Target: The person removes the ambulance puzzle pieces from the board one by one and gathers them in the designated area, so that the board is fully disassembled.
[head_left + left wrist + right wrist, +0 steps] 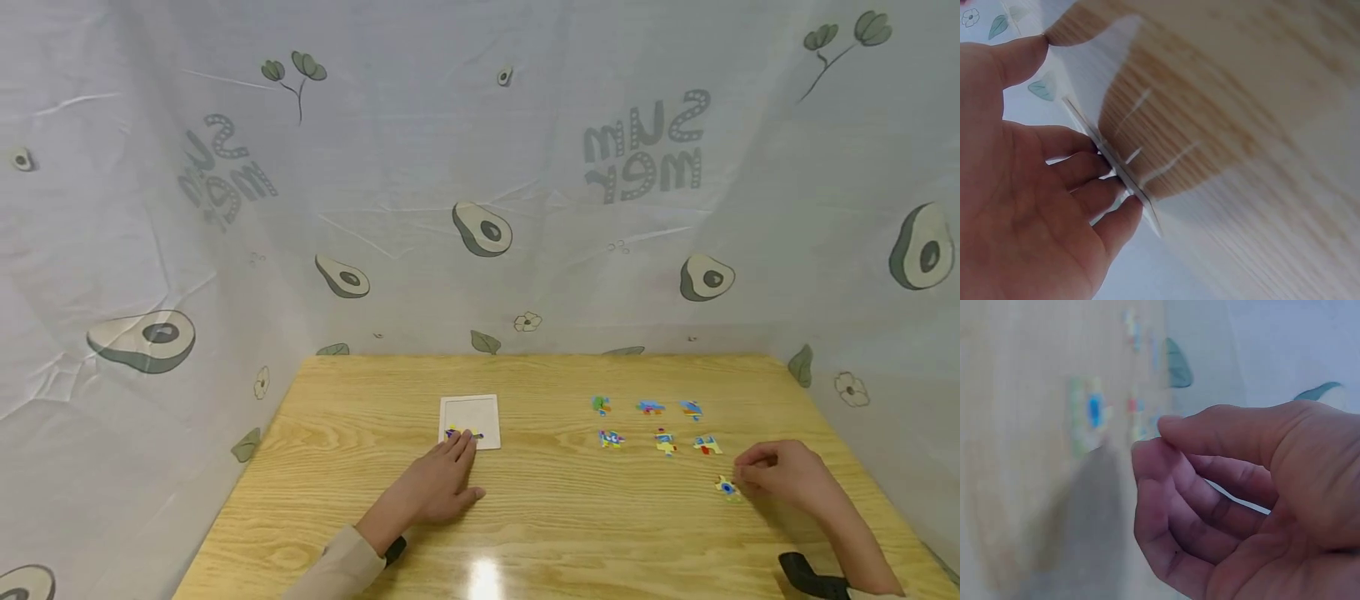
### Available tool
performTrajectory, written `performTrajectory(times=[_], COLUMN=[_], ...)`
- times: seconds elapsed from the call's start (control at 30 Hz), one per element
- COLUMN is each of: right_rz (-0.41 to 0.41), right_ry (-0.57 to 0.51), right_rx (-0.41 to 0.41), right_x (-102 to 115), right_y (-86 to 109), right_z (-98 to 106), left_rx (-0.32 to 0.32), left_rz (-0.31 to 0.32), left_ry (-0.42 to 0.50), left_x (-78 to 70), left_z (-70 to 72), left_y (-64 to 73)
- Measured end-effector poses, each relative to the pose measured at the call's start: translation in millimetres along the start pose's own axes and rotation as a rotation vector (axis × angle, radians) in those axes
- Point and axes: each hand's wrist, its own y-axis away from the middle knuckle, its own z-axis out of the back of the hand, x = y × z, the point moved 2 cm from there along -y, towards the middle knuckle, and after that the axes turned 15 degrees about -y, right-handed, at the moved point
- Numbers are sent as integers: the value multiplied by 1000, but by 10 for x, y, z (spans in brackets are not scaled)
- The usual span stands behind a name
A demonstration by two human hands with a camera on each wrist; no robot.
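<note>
My left hand (446, 483) rests with its fingers extended on the lower part of a square white puzzle tray (471, 410). A few coloured puzzle pieces (452, 432) lie along the tray's lower edge, partly hidden by the fingertips. In the left wrist view the fingertips touch the tray's edge (1124, 172), and the thumb stands apart. On the right, my right hand (787, 475) is just beside a yellow puzzle piece with a blue centre (726, 488). The right wrist view shows its fingers curled, thumb against the index fingertip, nothing visible between them; that piece (1094, 411) lies beyond, blurred.
More puzzle pieces lie in two rows at the right, among them a green and blue one (601, 405) and a red and white one (707, 445). The wooden table (337, 417) ends at a hanging printed curtain (420, 167) behind and at both sides.
</note>
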Motion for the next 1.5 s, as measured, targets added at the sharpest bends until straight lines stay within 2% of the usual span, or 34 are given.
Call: performTrajectory(times=[0.23, 0.37, 0.57, 0.73, 0.93, 1.1, 1.37, 1.5], right_rz=[137, 229, 339, 406, 487, 506, 567, 563], right_ry=[14, 9, -30, -79, -119, -135, -94, -100], right_rx=[-64, -86, -71, -27, 84, 157, 217, 247], right_x=[399, 663, 1068, 1384, 1671, 1810, 1965, 2039], right_y=[-43, -113, -284, -454, -659, -789, -957, -986], right_z=[0, -114, -323, -565, -942, -1280, -1733, -1926], left_rx=[6, 12, 13, 7, 10, -4, -10, -10], left_rz=[4, 2, -9, -9, 1, 1, 3, 13], left_ry=[11, 23, 15, 18, 77, 79, 67, 77], left_x=[-9, 6, 5, 5, 44, 85, 142, 152], left_z=[25, 59, 58, 45, 42, 17, -46, -63], left_y=[-2, -2, -3, 10, 59, 97, 135, 145])
